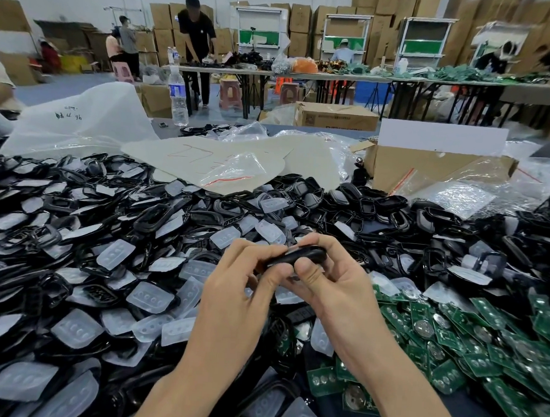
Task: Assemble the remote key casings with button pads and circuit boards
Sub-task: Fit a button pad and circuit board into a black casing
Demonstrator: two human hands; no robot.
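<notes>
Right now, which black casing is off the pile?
The black casing pinched between the left hand and right hand; every other casing lies loose in the heap.

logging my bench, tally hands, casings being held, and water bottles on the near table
hands: 2, left hand, right hand
black plastic key casing, held by both: 1
clear plastic water bottle on near table: 1
total: 4
</notes>
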